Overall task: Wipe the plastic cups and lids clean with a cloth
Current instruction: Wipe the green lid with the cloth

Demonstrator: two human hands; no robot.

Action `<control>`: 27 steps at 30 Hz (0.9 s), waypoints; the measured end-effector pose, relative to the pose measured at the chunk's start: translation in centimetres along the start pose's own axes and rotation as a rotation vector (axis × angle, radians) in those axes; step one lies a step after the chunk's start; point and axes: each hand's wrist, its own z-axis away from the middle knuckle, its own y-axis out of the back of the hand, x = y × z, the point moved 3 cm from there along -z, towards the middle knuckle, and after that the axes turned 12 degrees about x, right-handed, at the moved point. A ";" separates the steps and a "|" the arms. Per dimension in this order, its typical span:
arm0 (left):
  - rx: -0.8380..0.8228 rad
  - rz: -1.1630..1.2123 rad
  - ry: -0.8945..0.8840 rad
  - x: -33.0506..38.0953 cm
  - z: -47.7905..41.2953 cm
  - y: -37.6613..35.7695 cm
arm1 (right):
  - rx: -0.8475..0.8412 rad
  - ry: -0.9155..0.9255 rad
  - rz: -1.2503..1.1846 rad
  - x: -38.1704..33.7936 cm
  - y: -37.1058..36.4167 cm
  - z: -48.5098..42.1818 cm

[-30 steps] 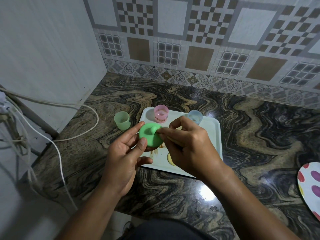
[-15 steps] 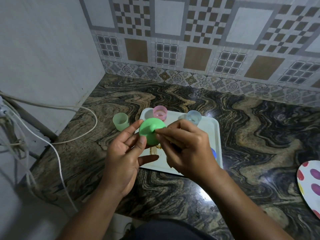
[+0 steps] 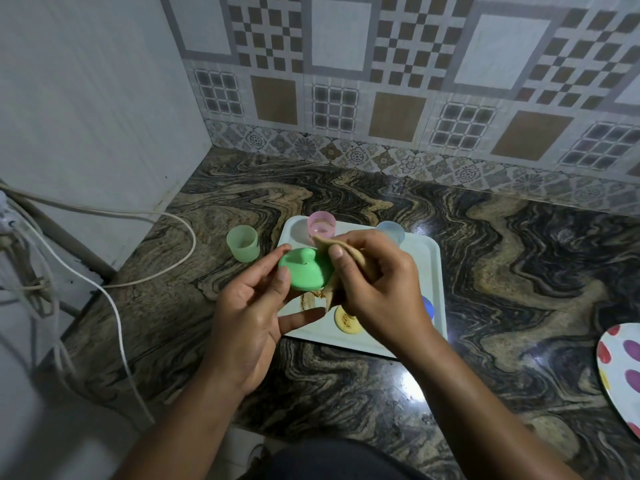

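Marble counter (image 3: 519, 271): my left hand (image 3: 249, 317) pinches green lid (image 3: 304, 273); right hand (image 3: 377, 289), gripping cloth (image 3: 325, 243), touches lid's right edge.

— How is the light?
— Dim and cool, coming from overhead. Two white glare spots sit on the glossy counter (image 3: 519, 271), one near and one far, just past the tray (image 3: 427, 268).
— And sharpness?
— The centre is crisp. The cables (image 3: 34, 289) at the left smear, the near left corner blurs, and the tile wall (image 3: 346, 81) bows toward the edges.
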 end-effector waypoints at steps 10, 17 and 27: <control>0.042 -0.006 -0.017 -0.3 0.0 0.4 | -0.077 0.325 0.202 -0.4 0.7 1.4; -0.049 0.011 -0.001 0.0 0.6 -0.6 | -0.112 0.125 0.130 -0.1 1.1 0.2; 0.025 0.042 -0.025 -0.3 0.7 -1.4 | -0.066 0.090 0.041 0.0 0.9 1.6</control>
